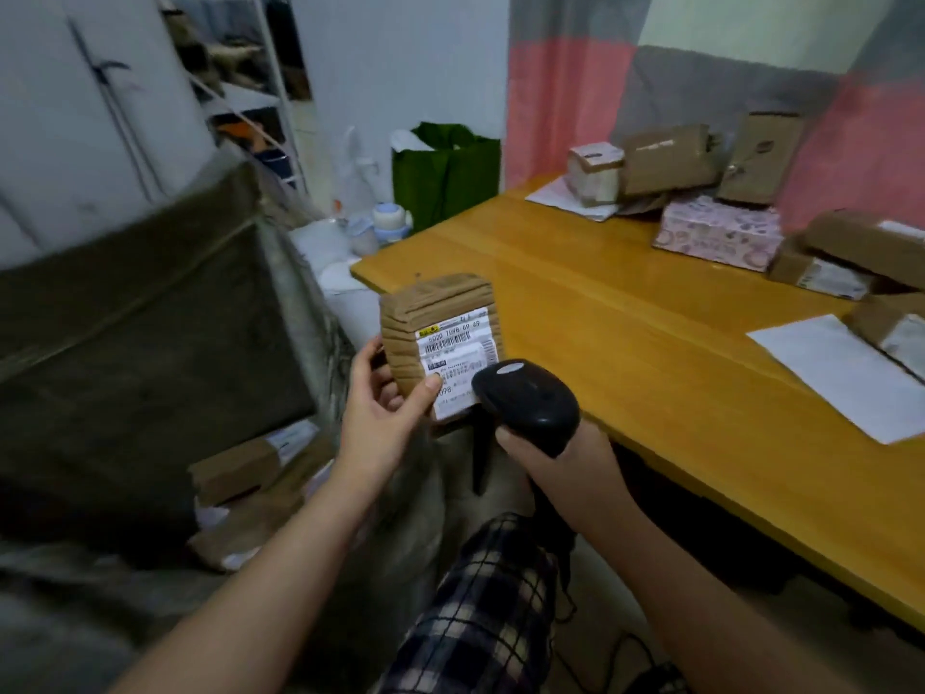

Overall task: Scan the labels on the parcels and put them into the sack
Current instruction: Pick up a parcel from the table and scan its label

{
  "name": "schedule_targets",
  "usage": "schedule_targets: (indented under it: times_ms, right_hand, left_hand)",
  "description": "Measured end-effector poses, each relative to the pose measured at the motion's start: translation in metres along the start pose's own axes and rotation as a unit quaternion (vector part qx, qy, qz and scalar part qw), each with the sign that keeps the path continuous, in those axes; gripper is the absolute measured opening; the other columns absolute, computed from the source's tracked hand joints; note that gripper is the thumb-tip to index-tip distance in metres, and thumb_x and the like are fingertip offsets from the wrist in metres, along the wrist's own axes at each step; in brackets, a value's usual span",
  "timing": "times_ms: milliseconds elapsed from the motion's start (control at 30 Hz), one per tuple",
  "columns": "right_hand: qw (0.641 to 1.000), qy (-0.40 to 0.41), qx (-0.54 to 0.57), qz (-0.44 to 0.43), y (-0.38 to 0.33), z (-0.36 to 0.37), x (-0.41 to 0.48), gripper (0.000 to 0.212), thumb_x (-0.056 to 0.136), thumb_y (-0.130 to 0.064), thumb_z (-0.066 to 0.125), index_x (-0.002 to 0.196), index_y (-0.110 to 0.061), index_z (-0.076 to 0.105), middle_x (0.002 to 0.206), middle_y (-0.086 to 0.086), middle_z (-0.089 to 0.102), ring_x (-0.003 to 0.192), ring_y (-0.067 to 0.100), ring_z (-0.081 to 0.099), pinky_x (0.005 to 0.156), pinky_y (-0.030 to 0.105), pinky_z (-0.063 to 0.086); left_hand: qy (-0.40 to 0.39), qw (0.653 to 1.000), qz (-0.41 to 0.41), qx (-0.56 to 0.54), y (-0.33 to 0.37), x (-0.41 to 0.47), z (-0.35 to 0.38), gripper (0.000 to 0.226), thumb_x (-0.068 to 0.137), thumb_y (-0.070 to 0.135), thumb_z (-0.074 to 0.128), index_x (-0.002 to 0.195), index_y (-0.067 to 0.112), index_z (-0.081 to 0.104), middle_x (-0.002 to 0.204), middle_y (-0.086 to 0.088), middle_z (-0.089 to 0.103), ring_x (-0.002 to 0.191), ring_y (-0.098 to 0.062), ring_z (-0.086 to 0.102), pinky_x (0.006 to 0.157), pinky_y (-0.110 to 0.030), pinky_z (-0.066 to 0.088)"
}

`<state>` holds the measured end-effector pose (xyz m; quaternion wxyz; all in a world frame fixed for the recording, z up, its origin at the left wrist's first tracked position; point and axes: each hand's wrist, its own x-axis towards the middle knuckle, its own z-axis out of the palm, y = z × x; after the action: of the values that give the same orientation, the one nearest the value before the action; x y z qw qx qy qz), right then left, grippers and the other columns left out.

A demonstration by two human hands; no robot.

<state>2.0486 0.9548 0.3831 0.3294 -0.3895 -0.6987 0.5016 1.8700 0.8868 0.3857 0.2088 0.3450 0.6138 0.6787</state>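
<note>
Left hand up in front, fingers curled behind the brown parcel and thumb pinching across its front, so it has a firm hold. Right hand is wrapped round the handle of the black scanner, whose head sits right at the parcel's lower right corner.

The parcel hangs in the air just off the near left corner of the yellow wooden table, touching nothing but the hand. It stands on end, long axis running up and down, top leaning a touch to the left. Its white label faces back at the person, barcode lines running across near the label's top. 2 things cover the label: the thumb lies over its left edge, and the scanner head hides its lower right corner.

Round about: more brown parcels are heaped at the far end of the table against a pink and grey curtain, with a pink patterned box just in front and a white sheet lying flat nearer. A green bag stands beyond the table's end. Down on the left, a blurred dark mass looks like the sack, and 2 or so labelled boxes lie at its mouth. A plaid trouser leg shows below the hands.
</note>
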Motion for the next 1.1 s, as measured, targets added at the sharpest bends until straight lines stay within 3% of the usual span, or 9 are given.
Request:
schedule_targets:
  times_ms: [67, 167, 300, 433, 567, 667, 767, 867, 1100]
  right_hand:
    - [1.000, -0.022, -0.008, -0.001, 0.005, 0.032, 0.003, 0.018, 0.074, -0.030, 0.081, 0.084, -0.032, 0.066, 0.073, -0.023, 0.069, 0.075, -0.007, 0.064, 0.061, 0.006, 0.046]
    - [0.998, -0.052, -0.018, 0.003, 0.006, 0.074, 0.006, 0.024, 0.075, -0.031, 0.081, 0.095, -0.027, 0.068, 0.087, -0.012, 0.071, 0.085, -0.001, 0.065, 0.075, 0.022, 0.052]
    - [0.997, -0.074, -0.026, -0.002, 0.006, 0.118, 0.016, 0.023, 0.075, -0.029, 0.082, 0.081, -0.036, 0.061, 0.077, -0.022, 0.065, 0.074, -0.020, 0.058, 0.058, 0.001, 0.042]
    - [0.993, -0.107, -0.048, 0.005, 0.010, 0.154, 0.021, 0.020, 0.074, -0.037, 0.080, 0.079, -0.038, 0.060, 0.078, -0.023, 0.064, 0.076, -0.013, 0.059, 0.057, 0.003, 0.040]
    - [0.982, -0.171, -0.076, -0.006, 0.011, 0.192, 0.023, 0.018, 0.076, -0.038, 0.078, 0.082, -0.033, 0.061, 0.081, -0.014, 0.068, 0.083, 0.000, 0.063, 0.066, 0.020, 0.046]
    - [0.974, -0.207, -0.091, -0.028, 0.010, 0.221, 0.019, 0.021, 0.073, -0.039, 0.080, 0.078, -0.033, 0.060, 0.074, -0.017, 0.066, 0.075, -0.009, 0.060, 0.058, 0.010, 0.041]
    - [0.967, -0.236, -0.091, -0.035, 0.013, 0.246, 0.008, 0.021, 0.072, -0.040, 0.080, 0.077, -0.033, 0.061, 0.071, -0.015, 0.068, 0.071, -0.006, 0.062, 0.059, 0.014, 0.044]
    - [0.961, -0.262, -0.081, -0.038, 0.016, 0.261, -0.002, 0.019, 0.074, -0.039, 0.080, 0.078, -0.034, 0.062, 0.071, -0.019, 0.069, 0.072, -0.008, 0.063, 0.059, 0.010, 0.047]
    - [0.963, -0.251, -0.093, -0.026, 0.021, 0.263, -0.001, 0.021, 0.073, -0.042, 0.079, 0.080, -0.030, 0.064, 0.072, -0.011, 0.069, 0.072, 0.004, 0.066, 0.064, 0.024, 0.052]
  left_hand:
    - [0.045, 0.999, -0.003, 0.009, -0.012, -0.012, -0.036, 0.066, 0.084, 0.000, 0.067, 0.137, 0.015, 0.033, 0.108, 0.007, 0.062, 0.089, 0.007, 0.064, 0.078, -0.010, 0.049]
    - [0.110, 0.993, -0.004, 0.033, -0.029, -0.022, -0.093, 0.065, 0.083, 0.002, 0.069, 0.135, 0.019, 0.035, 0.108, 0.014, 0.060, 0.091, 0.011, 0.062, 0.076, -0.007, 0.047]
    - [0.149, 0.984, -0.001, 0.095, -0.051, -0.016, -0.155, 0.066, 0.081, 0.004, 0.072, 0.134, 0.023, 0.036, 0.112, 0.016, 0.059, 0.097, 0.015, 0.059, 0.081, -0.004, 0.045]
    - [0.147, 0.968, -0.049, 0.195, -0.070, -0.011, -0.204, 0.075, 0.078, 0.018, 0.078, 0.140, 0.023, 0.036, 0.131, -0.005, 0.054, 0.120, -0.010, 0.054, 0.104, -0.036, 0.044]
    - [0.167, 0.888, -0.067, 0.423, -0.085, -0.020, -0.244, 0.081, 0.074, 0.040, 0.077, 0.144, 0.029, 0.036, 0.129, -0.012, 0.051, 0.122, -0.029, 0.047, 0.106, -0.049, 0.036]
    - [0.186, 0.874, -0.100, 0.438, -0.093, -0.045, -0.275, 0.080, 0.074, 0.036, 0.078, 0.143, 0.028, 0.038, 0.126, -0.015, 0.050, 0.119, -0.032, 0.047, 0.105, -0.040, 0.034]
    - [0.203, 0.876, -0.142, 0.413, -0.095, -0.074, -0.307, 0.080, 0.076, 0.034, 0.077, 0.144, 0.031, 0.035, 0.129, -0.009, 0.041, 0.119, -0.025, 0.047, 0.097, -0.026, 0.033]
    - [0.176, 0.852, -0.145, 0.471, -0.095, -0.082, -0.315, 0.080, 0.077, 0.036, 0.075, 0.145, 0.032, 0.033, 0.130, -0.010, 0.037, 0.119, -0.026, 0.042, 0.095, -0.028, 0.035]
    - [0.087, 0.716, -0.176, 0.670, -0.107, -0.049, -0.275, 0.067, 0.086, 0.051, 0.059, 0.142, 0.023, 0.035, 0.137, -0.014, 0.034, 0.124, -0.034, 0.033, 0.103, -0.046, 0.029]
